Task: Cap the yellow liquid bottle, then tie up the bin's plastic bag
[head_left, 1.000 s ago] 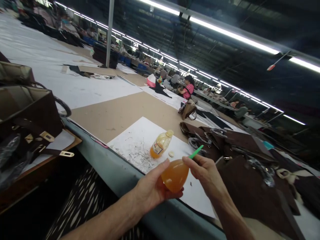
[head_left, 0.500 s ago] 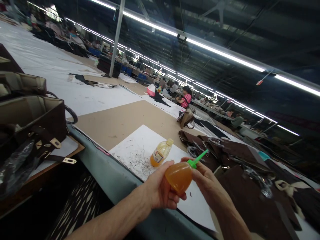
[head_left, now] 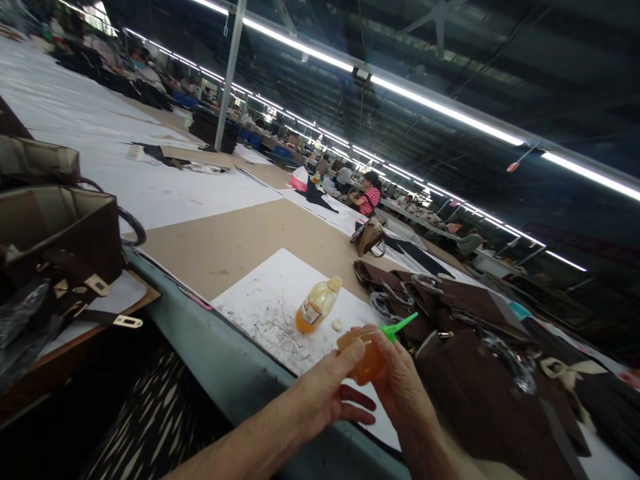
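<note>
Both hands on the squeeze bottle, over the table edge.

I had my left hand [head_left: 325, 393] and right hand [head_left: 403, 393] closed round the amber squeeze bottle [head_left: 367, 353], its green nozzle [head_left: 400, 327] pointing right; beyond stood a capped bottle [head_left: 316, 305] on white paper [head_left: 270, 293], brown bags [head_left: 470, 307] alongside.

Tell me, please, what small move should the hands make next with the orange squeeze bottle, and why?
Probably a last twist to seat the green nozzle. Both hands, left hand and right hand, grip the squeeze bottle above the white sheet, and the bigger bottle stands uncapped nearby.

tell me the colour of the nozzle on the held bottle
Green nozzle, clearest in the head view.
</note>
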Motion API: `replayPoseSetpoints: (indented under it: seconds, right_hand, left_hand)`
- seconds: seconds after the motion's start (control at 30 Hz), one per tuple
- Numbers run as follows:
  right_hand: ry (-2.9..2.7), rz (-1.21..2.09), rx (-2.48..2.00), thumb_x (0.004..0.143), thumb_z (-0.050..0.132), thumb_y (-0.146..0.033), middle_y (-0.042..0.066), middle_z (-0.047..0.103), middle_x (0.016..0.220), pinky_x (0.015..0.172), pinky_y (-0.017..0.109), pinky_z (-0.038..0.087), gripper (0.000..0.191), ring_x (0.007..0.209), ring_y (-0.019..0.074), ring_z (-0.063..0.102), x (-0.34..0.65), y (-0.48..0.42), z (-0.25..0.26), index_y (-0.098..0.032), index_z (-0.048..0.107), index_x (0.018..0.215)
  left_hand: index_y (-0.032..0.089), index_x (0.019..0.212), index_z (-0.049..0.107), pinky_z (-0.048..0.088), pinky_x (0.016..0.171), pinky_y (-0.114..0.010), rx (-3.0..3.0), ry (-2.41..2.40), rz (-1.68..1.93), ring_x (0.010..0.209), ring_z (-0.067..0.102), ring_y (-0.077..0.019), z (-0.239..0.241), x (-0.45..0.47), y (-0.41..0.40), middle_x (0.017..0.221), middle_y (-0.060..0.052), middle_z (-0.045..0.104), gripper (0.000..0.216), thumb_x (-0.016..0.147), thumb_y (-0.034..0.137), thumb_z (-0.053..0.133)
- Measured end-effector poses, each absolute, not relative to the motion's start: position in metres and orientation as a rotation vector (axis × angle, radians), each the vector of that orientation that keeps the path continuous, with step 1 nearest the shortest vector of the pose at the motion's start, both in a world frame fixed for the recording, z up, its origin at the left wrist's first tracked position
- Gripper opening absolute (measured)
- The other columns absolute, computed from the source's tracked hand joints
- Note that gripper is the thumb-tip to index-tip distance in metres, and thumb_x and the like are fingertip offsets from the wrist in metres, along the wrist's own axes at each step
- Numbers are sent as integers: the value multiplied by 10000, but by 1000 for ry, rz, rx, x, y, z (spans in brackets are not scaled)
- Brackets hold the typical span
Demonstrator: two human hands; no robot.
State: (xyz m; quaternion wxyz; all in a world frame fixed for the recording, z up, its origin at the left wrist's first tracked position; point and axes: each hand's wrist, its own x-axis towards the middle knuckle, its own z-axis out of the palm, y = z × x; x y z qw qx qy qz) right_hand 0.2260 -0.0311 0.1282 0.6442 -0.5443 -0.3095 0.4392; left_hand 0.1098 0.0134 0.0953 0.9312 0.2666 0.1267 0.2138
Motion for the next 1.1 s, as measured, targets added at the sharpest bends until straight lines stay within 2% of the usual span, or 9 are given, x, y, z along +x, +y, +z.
replayPoseSetpoints:
  seconds: [0.1,0.23,0.4,0.57,0.67,0.8,0.93,1.03,1.1]
  right_hand:
    - [-794,924,-1312,716,663,-415,51,650,913,778,302,477,333,879,214,602,229,-31,124,-176,587,935]
    - [-860,818,-1449,732,634,-455,61,643,940,758,331,479,375,862,228,597,232,-31,114,-175,571,974]
    - [-988,922,-1389,725,637,-467,84,600,1095,888,390,419,504,1021,258,546,234,-36,107,-196,473,1117]
    - [-1103,1002,-1386,685,685,-381,94,616,1047,864,405,422,502,982,269,557,235,-45,99,-174,499,1103]
    - [-1039,897,-1444,716,658,-371,89,631,996,844,406,428,424,920,256,580,235,-50,92,-169,524,1064]
    - [-882,754,-1456,682,692,-373,61,636,958,826,367,435,429,884,227,583,246,-55,97,-186,523,1029]
    - [-695,417,-1504,583,758,-370,27,609,959,788,330,449,558,851,203,572,275,-61,104,-211,495,1049]
    - [-777,146,-1628,620,727,-382,22,560,1050,805,328,439,634,888,194,557,295,-66,86,-244,416,1155]
    - [-865,120,-1742,638,704,-399,26,553,1054,818,336,430,597,900,200,551,301,-66,63,-234,419,1136]
  left_hand:
    - [162,1057,545,462,718,-281,605,325,688,874,575,-207,93,114,6,1031,-92,585,563,596,396,768]
    - [115,1014,565,463,717,-288,560,346,794,829,579,-214,84,122,4,957,-97,612,523,584,322,778]
    - [84,1023,569,458,648,-278,582,362,746,712,578,-178,73,123,11,894,-107,625,512,606,319,751]
    - [120,966,476,473,613,-298,611,368,732,668,568,-168,70,123,15,893,-100,599,486,608,318,738]
    - [168,938,397,491,621,-316,594,360,684,709,576,-176,70,128,11,921,-83,577,517,627,402,737]
    - [182,940,395,489,728,-338,527,220,629,813,588,-185,72,132,9,995,-88,549,468,714,507,645]
    - [171,986,445,487,733,-338,568,446,645,829,590,-202,67,123,13,1011,-95,529,444,710,434,672]
    - [142,907,500,468,734,-298,627,497,617,797,582,-175,57,110,12,972,-94,559,332,743,396,637]
    - [130,837,522,458,717,-279,660,509,588,763,573,-158,51,101,9,915,-84,577,279,752,376,623]
